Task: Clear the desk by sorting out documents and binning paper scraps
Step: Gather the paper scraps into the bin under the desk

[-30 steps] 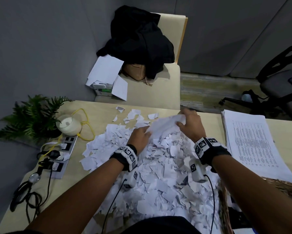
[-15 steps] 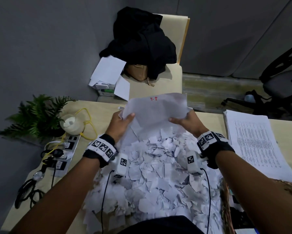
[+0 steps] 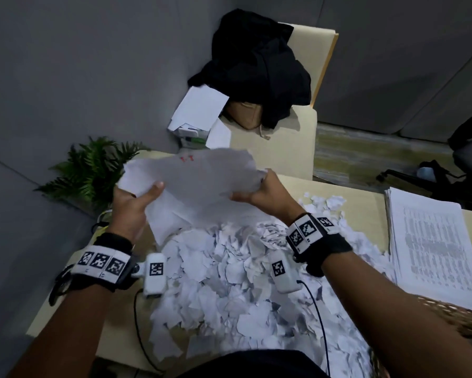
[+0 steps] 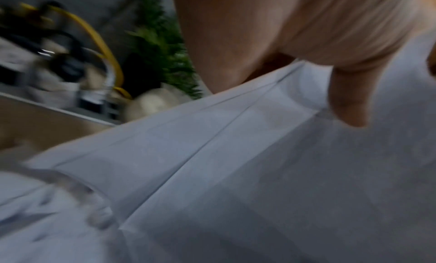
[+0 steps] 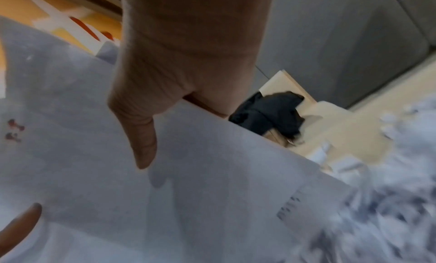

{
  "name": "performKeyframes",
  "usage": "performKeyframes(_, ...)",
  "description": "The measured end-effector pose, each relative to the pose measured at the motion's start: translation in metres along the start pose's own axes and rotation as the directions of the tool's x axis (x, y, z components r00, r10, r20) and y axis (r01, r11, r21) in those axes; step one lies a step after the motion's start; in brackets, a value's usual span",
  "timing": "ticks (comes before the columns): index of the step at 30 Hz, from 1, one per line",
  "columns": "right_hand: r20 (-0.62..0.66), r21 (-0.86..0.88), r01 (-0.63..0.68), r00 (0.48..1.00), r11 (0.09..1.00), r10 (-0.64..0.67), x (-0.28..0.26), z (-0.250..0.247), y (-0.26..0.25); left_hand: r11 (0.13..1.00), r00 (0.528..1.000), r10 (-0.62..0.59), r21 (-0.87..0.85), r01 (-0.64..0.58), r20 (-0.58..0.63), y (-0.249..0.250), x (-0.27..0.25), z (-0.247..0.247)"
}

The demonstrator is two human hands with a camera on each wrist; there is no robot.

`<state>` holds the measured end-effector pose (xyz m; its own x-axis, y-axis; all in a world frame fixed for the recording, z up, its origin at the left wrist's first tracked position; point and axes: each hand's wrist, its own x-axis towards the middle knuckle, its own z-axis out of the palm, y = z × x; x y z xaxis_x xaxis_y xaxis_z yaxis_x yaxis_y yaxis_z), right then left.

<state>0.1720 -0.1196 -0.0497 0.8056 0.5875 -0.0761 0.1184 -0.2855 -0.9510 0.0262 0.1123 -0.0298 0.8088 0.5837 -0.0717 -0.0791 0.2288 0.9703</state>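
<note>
Sheets [image 3: 199, 184] btwn left hand [image 3: 131, 205] & right hand [image 3: 267, 195], above scraps [image 3: 229, 282]

I see my left hand [image 3: 132, 204] and right hand [image 3: 267, 195] side by side above the worktop [image 3: 365, 203], a sheet [image 3: 199, 184] spanning between them. The scrap pile [image 3: 229, 282] lies below and nearer me than both hands. A document stack [image 3: 431, 241] sits right of my right hand. A plant [image 3: 93, 170] stands left of my left hand. Beyond both hands is a chair [image 3: 292, 132] carrying a garment [image 3: 256, 64].
</note>
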Motion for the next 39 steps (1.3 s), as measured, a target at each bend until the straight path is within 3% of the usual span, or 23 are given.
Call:
performKeyframes(5, 0.104, 0.076, -0.113, 0.989, 0.991, 0.104, 0.002, 0.034, 0.022, 0.974, 0.969, -0.228, -0.003, 0.229, -0.092, -0.033, -0.007, -0.017)
performKeyframes(11, 0.032, 0.106, -0.167, 0.986, 0.980, 0.164, 0.008, 0.035, 0.025, 0.972, 0.968, -0.236, -0.027, 0.234, -0.087, -0.035, -0.003, -0.016)
performKeyframes(14, 0.038, 0.312, -0.129, 0.992, 0.941, 0.124, 0.005, 0.028, 0.000, 0.979, 0.986, -0.163, -0.117, 0.165, 0.025, -0.020, 0.004, -0.012)
performKeyframes(16, 0.059, 0.385, -0.116, 0.993, 0.916, 0.101, 0.005, 0.025, -0.002, 0.970, 0.978, -0.197, -0.133, 0.205, 0.071, -0.022, 0.010, -0.017)
performKeyframes(18, 0.100, 0.316, -0.189, 0.981, 0.930, 0.166, 0.003, 0.028, 0.008, 0.954, 0.950, -0.296, -0.023, 0.300, 0.099, -0.034, 0.009, -0.021)
performKeyframes(22, 0.135, 0.100, -0.207, 0.972, 0.973, 0.192, -0.006, 0.042, 0.043, 0.860, 0.882, -0.470, 0.202, 0.469, -0.046, -0.051, -0.001, -0.012)
performKeyframes(25, 0.083, -0.053, -0.177, 0.980, 0.983, 0.181, -0.005, 0.044, 0.048, 0.901, 0.924, -0.378, 0.207, 0.381, -0.055, -0.051, 0.001, -0.011)
performKeyframes(27, 0.142, -0.257, -0.129, 0.975, 0.958, 0.170, -0.006, 0.043, 0.050, 0.907, 0.952, -0.305, 0.293, 0.301, -0.030, -0.052, 0.005, -0.012)
performKeyframes(29, 0.266, -0.466, -0.048, 0.945, 0.883, 0.192, -0.007, 0.038, 0.054, 0.889, 0.961, -0.277, 0.374, 0.264, -0.019, -0.055, 0.008, -0.014)
performKeyframes(31, 0.305, -0.616, -0.015, 0.917, 0.787, 0.256, -0.004, 0.021, 0.068, 0.875, 0.965, -0.255, 0.409, 0.258, -0.064, -0.059, 0.012, -0.017)
performKeyframes(36, 0.051, -0.661, -0.233, 0.934, 0.714, 0.352, 0.014, -0.052, 0.109, 0.879, 0.978, -0.129, 0.438, 0.189, -0.163, -0.055, 0.031, -0.017)
performKeyframes(39, 0.035, -0.716, -0.274, 0.905, 0.642, 0.424, 0.019, -0.078, 0.129, 0.889, 0.980, -0.066, 0.434, 0.144, -0.189, -0.050, 0.044, -0.008)
